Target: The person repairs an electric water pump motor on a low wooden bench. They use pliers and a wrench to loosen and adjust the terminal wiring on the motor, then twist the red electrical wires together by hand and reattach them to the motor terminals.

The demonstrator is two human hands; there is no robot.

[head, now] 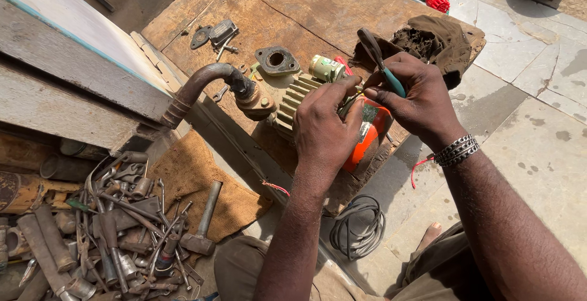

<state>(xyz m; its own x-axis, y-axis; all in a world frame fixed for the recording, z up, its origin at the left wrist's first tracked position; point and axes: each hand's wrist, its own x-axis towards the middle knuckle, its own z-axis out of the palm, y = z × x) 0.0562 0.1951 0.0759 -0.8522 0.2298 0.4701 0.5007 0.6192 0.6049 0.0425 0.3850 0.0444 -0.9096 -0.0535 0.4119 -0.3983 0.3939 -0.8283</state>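
My left hand rests on a pale green finned engine cylinder with an orange-red housing on the wooden bench, its fingers pinching a thin wire near the part. My right hand grips pliers with teal handles, the tool pointing up and away. The two hands meet over the part. A rusty bent exhaust pipe joins the cylinder on its left. A small green can stands just behind the cylinder.
A metal flange and small plates lie on the wooden bench. A dark rag sits at its far right. A heap of rusty tools and a hammer lie lower left; a coiled cable is on the ground.
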